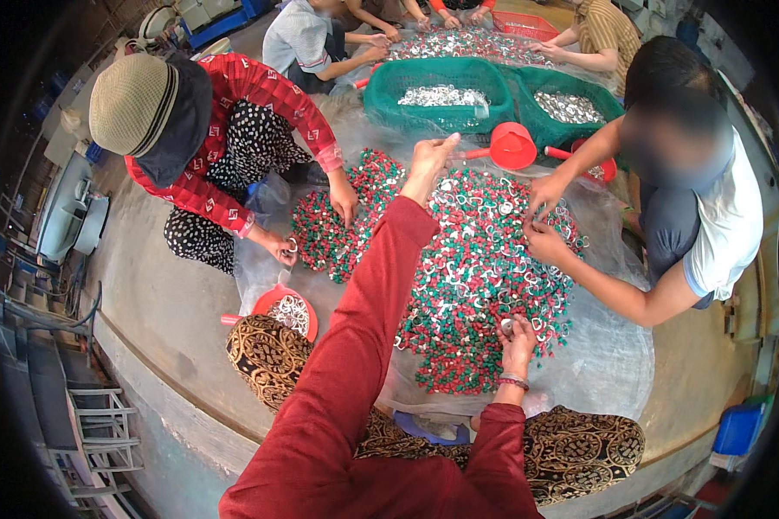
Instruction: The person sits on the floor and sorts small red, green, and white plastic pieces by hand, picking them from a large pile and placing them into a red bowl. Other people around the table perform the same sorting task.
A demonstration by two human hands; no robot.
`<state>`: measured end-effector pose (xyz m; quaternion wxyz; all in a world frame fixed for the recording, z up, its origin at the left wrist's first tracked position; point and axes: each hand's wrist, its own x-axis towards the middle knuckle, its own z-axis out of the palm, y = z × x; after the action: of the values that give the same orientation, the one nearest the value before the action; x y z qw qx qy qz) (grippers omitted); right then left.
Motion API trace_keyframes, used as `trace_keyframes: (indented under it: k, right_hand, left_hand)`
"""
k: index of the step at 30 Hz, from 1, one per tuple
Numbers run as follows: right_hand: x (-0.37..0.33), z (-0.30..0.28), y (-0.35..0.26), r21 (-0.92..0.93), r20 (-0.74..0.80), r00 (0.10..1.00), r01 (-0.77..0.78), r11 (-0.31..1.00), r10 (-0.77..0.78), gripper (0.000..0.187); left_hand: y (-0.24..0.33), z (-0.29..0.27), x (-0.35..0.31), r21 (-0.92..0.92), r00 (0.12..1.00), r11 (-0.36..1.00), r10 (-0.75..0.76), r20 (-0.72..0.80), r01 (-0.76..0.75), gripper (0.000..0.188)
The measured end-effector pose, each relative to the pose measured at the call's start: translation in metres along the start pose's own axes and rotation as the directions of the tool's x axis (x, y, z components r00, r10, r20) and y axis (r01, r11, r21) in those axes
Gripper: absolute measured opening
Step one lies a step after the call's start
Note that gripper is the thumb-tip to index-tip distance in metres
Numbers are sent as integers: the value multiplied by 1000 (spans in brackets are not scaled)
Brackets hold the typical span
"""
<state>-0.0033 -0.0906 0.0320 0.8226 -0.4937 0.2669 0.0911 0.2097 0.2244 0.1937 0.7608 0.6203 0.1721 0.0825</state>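
My left arm stretches far across a heap of small red and green pieces (472, 268) mixed with pale rings and loops. At its far edge is my left hand (430, 164), beside the handle of a red scoop (512, 145). One finger or thumb points out; the others are hidden, and whether it grips anything I cannot tell. Low over the near right side of the heap, my right hand (518, 344) pinches a small silvery-white round piece (506, 325) between its fingertips. A clear plastic sheet (614, 346) lies under the heap.
Beyond the heap stand two green baskets (437, 72) holding pale metal-looking pieces. A red scoop of rings (290, 313) sits by my left knee. Co-workers crouch left and right, their hands at the heap; others sit around another pile (467, 45) farther off.
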Motion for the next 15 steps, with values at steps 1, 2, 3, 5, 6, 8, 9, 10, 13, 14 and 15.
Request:
trace_keyframes:
  k: [1,2,3,5,6,8,9,10,13,14,15]
  right_hand:
    - [-6,5,-11,30,22,1000,-20,999,19,16]
    - [-8,9,-17,59,45,998,-41,997,39,17]
    - [-1,1,-21,109,48,997,-60,992,55,23]
    - [-3,13,-28,64,91,996,17,998,-23,26]
    - [-5,15,-39,35,91,993,76,996,-79,28]
    - [-13,33,-55,-113,146,955,274,955,-257,34]
    - [-21,45,-64,-279,202,918,388,878,-342,34]
    - [-33,63,-69,-425,284,872,487,763,-399,33]
    - [-52,89,-88,-746,444,819,562,358,-363,27]
    - [-48,84,-83,-744,520,744,636,206,-419,25]
    - [-43,82,-78,-703,513,688,680,209,-513,25]
  left_hand:
    - [-3,-3,0,58,1000,998,13,5,-13,31]
    - [-9,-8,-4,116,1000,993,25,10,-26,30]
    - [-17,-5,-11,351,995,936,-49,86,16,29]
    - [-52,-4,-49,274,979,961,-17,205,-41,35]
    - [-62,8,-77,356,952,930,-187,244,92,41]
    - [-108,19,-129,-103,834,876,-404,375,471,48]
    - [-115,25,-154,-413,723,606,-458,517,679,45]
    - [-160,12,-162,-396,656,535,-492,573,746,62]
    - [-150,35,-209,-346,557,448,-528,642,824,60]
    - [-150,41,-212,-351,553,444,-504,663,825,55]
    - [-152,39,-208,-323,553,471,-518,653,821,50]
